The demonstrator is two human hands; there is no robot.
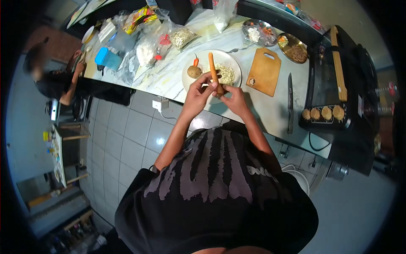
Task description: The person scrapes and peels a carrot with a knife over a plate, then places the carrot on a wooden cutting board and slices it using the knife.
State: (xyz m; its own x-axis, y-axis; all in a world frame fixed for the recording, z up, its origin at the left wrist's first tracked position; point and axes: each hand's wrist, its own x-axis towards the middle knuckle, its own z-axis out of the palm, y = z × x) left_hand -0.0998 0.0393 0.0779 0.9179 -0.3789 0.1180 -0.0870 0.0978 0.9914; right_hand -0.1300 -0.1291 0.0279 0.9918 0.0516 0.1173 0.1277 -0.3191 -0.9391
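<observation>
An orange carrot [212, 65] stands nearly upright above the front of a white plate [238, 67]. My left hand [196, 97] is closed around the carrot's lower part, thumb and fingers pinching it. The fingers of my right hand [235, 101] close on its bottom end, which is partly hidden by both hands. On the plate lie a brown potato [194, 72], a red chili [196, 62] and a heap of chopped pale pieces [227, 75]. To the right are a wooden cutting board [265, 70] and a long knife [290, 95].
A black oven [325, 84] borders the counter's right side. Behind the board sit a plate of chopped food [253, 34] and a metal tray [298, 48]. Plastic bags [148, 51] and a blue container [108, 58] crowd the left. Another person [57, 86] stands at far left.
</observation>
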